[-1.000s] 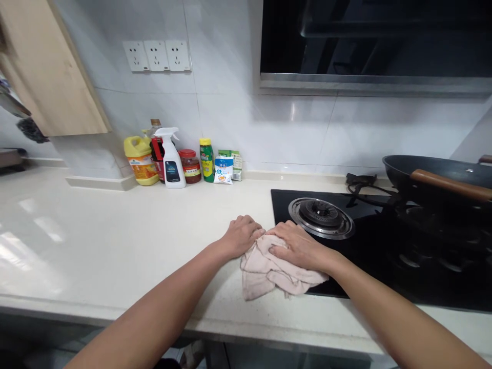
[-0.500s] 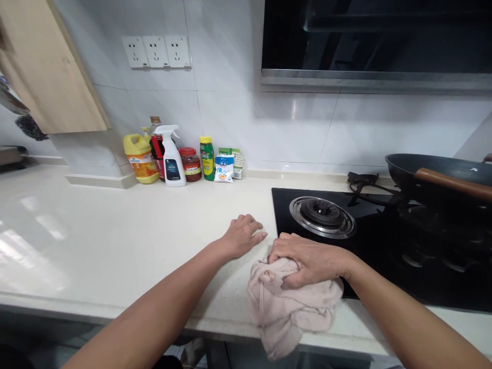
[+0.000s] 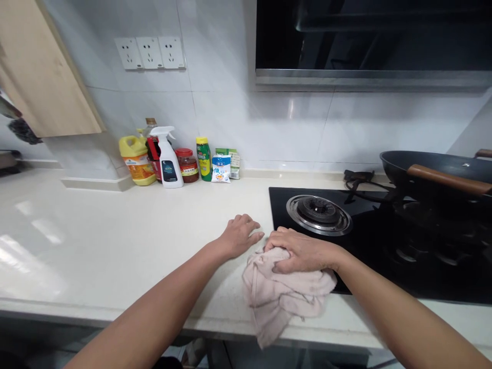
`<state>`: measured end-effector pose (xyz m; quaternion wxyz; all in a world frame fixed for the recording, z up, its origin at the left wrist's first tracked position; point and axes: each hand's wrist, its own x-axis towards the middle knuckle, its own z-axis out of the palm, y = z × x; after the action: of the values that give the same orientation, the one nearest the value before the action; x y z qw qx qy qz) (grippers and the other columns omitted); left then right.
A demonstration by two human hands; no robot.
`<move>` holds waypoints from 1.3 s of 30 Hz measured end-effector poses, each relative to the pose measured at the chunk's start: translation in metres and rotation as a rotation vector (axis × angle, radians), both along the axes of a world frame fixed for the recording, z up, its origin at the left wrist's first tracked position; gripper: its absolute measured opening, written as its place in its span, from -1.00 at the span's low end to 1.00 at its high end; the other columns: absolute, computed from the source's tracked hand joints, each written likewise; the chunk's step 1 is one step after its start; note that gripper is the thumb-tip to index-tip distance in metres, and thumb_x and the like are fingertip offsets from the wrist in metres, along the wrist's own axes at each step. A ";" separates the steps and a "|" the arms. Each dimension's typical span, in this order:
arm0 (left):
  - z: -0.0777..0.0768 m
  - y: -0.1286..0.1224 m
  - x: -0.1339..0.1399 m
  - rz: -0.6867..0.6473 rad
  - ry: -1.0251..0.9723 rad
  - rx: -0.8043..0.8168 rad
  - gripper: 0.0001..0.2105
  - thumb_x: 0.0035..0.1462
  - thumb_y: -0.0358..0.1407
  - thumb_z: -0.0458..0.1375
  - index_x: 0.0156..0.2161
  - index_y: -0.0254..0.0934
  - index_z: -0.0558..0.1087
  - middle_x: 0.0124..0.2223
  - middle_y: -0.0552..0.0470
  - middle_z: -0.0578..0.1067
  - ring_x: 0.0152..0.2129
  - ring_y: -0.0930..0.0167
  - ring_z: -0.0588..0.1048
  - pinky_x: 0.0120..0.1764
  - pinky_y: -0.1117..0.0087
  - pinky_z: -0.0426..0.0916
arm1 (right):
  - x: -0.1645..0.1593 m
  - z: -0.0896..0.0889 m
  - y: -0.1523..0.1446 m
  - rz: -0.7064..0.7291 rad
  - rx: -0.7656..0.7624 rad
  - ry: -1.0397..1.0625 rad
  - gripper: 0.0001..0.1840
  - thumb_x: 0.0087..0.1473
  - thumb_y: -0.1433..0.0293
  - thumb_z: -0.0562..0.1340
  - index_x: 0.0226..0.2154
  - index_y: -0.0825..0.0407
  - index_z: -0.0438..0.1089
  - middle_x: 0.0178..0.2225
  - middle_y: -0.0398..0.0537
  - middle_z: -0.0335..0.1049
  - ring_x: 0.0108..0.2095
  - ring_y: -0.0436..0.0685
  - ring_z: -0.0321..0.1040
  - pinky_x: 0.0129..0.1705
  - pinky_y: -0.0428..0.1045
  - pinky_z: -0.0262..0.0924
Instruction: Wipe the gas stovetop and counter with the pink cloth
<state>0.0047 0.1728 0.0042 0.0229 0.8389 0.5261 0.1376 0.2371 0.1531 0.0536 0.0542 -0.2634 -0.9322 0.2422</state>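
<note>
A crumpled pale pink cloth (image 3: pixel 284 294) lies over the front left corner of the black gas hob (image 3: pixel 369 246) and the white countertop (image 3: pixel 126 246); its lower end hangs at the counter's front edge. Gripping the top of the cloth is my right hand (image 3: pixel 302 251), fingers curled into the fabric. Just left of the hob, my left hand (image 3: pixel 240 236) rests on the counter with its fingers apart and nothing in it. A small gap separates the two hands.
Against the wall stand a yellow jug (image 3: pixel 137 160), a white spray bottle (image 3: pixel 168 159), a red-lidded jar (image 3: pixel 187 166), a green bottle (image 3: pixel 204 160) and a white packet (image 3: pixel 221 169). A wok (image 3: pixel 434 169) with a wooden handle sits on the right burner, beneath the range hood (image 3: pixel 369 38).
My right hand and the cloth have shifted slightly up and left, and the cloth's folds differ. My left hand stays at the same spot on the counter. The whole view has moved a little.
</note>
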 end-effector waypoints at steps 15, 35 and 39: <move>-0.001 -0.003 0.000 -0.031 0.039 0.008 -0.65 0.31 -0.08 0.06 0.09 -0.18 0.42 0.07 -0.13 0.39 0.03 0.16 0.33 0.07 0.09 0.25 | 0.002 0.002 -0.002 -0.035 0.093 -0.045 -0.67 0.10 0.18 0.25 -0.09 -0.08 0.32 -0.19 -0.07 0.27 -0.13 0.18 0.16 -0.07 0.11 0.09; 0.006 -0.009 0.004 -0.034 0.093 -0.018 -0.64 0.30 -0.11 0.08 0.10 -0.24 0.40 0.10 -0.15 0.37 0.04 0.17 0.33 0.08 0.11 0.25 | 0.001 0.003 -0.003 -0.032 0.059 -0.033 -0.69 0.11 0.17 0.24 -0.11 -0.06 0.33 -0.15 -0.09 0.32 -0.14 0.16 0.14 -0.08 0.10 0.07; 0.008 -0.009 0.003 -0.035 0.077 -0.022 -0.65 0.30 -0.11 0.07 0.09 -0.22 0.39 0.08 -0.14 0.37 0.03 0.17 0.33 0.08 0.11 0.25 | 0.001 0.002 -0.003 -0.036 0.060 -0.034 -0.69 0.12 0.15 0.23 -0.12 -0.07 0.33 -0.16 -0.10 0.31 -0.15 0.16 0.14 -0.09 0.11 0.07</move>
<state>0.0081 0.1633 0.0117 0.0145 0.8523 0.5134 0.0990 0.2385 0.1500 0.0559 0.0505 -0.2825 -0.9349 0.2087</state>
